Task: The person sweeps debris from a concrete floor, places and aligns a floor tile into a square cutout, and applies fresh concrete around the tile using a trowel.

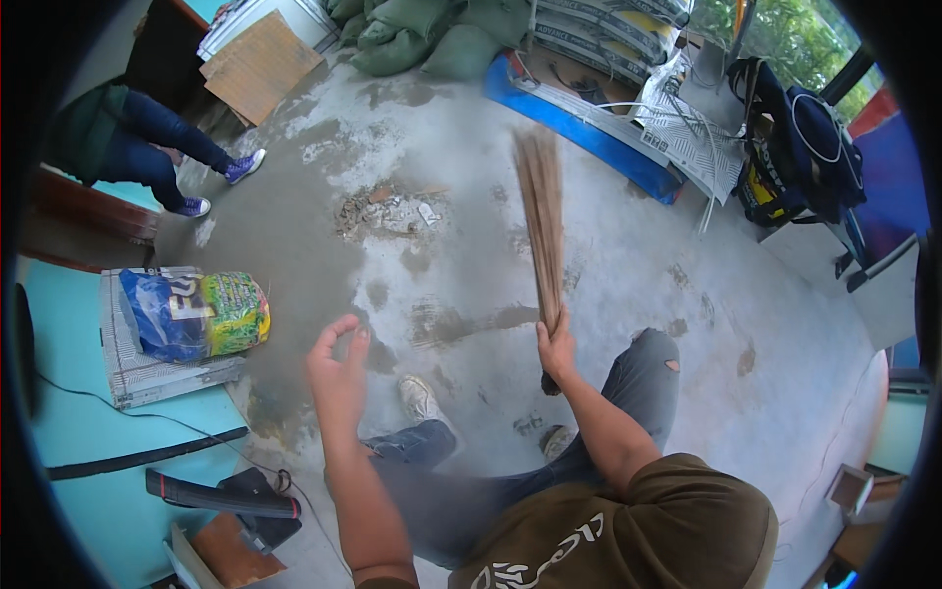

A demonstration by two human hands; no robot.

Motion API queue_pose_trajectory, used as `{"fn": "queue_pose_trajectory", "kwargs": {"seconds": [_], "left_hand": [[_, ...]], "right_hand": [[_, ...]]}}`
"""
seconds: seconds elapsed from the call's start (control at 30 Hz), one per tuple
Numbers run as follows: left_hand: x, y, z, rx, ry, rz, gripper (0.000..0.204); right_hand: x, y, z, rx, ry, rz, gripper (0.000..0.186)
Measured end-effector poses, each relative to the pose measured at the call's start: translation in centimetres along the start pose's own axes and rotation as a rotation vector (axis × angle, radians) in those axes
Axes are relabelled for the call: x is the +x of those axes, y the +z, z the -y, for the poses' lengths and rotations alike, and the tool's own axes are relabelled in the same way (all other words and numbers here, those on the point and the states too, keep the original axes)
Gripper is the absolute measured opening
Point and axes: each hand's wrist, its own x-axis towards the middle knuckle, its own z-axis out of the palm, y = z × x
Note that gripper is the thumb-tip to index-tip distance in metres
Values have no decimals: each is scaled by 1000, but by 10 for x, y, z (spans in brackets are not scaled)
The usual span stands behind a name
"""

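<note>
Where the broom [540, 226] is: above the floor [628, 265], right of the rubble heap [392, 213].
Sweeping step: apparently in hand; a next stroke would call for drawing the bristles [537, 162] leftward to the rubble heap.
Right hand [556, 347]: wrapped round the broom near its butt.
Left hand [337, 368]: holding nothing, loosely curled, narrow gap at the thumb.
Broom's long axis: runs forward, bristles foremost, leaning slightly left; floor contact unclear.

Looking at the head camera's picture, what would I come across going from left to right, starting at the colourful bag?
Blue-and-green bag → left hand, holding nothing → pale shoe on the left foot → straw broom, gripped by the right hand → dark blue bag.
</note>
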Motion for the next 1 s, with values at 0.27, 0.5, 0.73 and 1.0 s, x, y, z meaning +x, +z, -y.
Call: {"fn": "queue_pose_trajectory", "kwargs": {"seconds": [0.27,0.5,0.73,1.0], "left_hand": [[-28,-29,14,-5,119,55,30],[-37,-51,33,-58,121,56,32],[-37,-51,29,-6,134,63,30],[-38,-55,28,-37,84,31,28]], "right_hand": [[-29,92,-68,-224,420,-76,73],[-49,225,34,-94,298,193,77],[-8,229,70,-16,-40,294,76],[-113,163,-13,-21,104,267,73]]}}
